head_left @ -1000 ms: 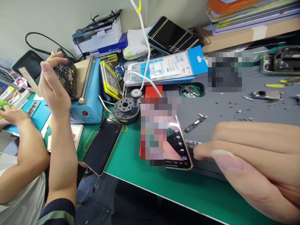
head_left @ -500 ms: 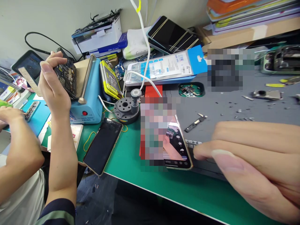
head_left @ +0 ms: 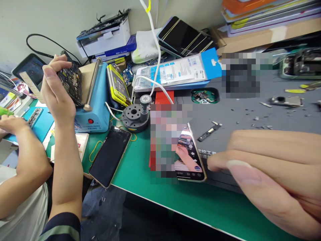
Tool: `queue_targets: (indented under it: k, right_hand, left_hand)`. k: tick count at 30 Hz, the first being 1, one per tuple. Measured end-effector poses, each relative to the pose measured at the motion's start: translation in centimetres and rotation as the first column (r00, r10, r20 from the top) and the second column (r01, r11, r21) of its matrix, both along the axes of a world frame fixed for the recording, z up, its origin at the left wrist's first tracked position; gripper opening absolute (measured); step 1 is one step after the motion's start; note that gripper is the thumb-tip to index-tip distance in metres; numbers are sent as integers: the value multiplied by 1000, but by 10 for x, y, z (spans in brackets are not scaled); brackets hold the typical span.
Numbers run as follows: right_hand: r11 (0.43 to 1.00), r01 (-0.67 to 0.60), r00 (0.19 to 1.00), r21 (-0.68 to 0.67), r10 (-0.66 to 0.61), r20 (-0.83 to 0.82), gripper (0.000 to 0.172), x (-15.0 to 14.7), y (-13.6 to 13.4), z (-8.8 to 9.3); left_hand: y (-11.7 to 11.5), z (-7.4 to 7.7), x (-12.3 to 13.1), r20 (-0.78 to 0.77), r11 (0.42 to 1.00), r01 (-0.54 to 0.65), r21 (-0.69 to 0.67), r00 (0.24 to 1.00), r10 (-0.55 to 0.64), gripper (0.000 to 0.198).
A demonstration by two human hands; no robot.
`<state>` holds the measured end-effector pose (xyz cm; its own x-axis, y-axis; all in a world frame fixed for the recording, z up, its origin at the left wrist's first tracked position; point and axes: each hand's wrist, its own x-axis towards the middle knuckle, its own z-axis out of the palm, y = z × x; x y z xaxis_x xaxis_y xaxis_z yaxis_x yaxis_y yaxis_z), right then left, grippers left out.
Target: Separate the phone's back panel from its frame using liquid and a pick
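Note:
My left hand point(head_left: 57, 88) is raised at the left, its fingers loosely bent and the thumb apart from them. It overlaps the edge of a dark circuit board point(head_left: 71, 80) on a blue machine point(head_left: 96, 103); whether it touches the board is unclear. At the right my right hand point(head_left: 271, 174) has its thumb pressed against the index finger, nothing showing between them. Its index fingertip is near the right edge of a lit phone point(head_left: 189, 154) playing a video. Much of that phone is hidden by blurring.
A dark phone point(head_left: 110, 156) lies at the table edge, beside a round grey holder point(head_left: 134, 117). Small parts and a slim component point(head_left: 209, 131) lie on the grey mat point(head_left: 233, 120). A blue-white tool packet point(head_left: 175, 72) is behind. At far left is another person's arm point(head_left: 27, 147).
The picture on the lit phone's screen has changed. The other person's arm at far left has shifted slightly. Both my hands stay where they were.

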<state>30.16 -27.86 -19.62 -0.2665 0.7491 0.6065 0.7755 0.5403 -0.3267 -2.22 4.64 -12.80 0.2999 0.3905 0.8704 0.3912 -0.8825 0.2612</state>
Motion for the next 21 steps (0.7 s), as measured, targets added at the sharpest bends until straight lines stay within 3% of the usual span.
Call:
queue_targets:
  k: [10,21]
  right_hand:
    - [1000,4,1000,-1,-4,-20,24,-1,0,-1]
    - [1000,-24,1000,11,24,-10,25,0,2,-1]
  left_hand:
    - [-5,2,3,20,1000,-26,-6,999,26,93]
    - [-11,2,8,60,1000,21,-19,998,-20,86]
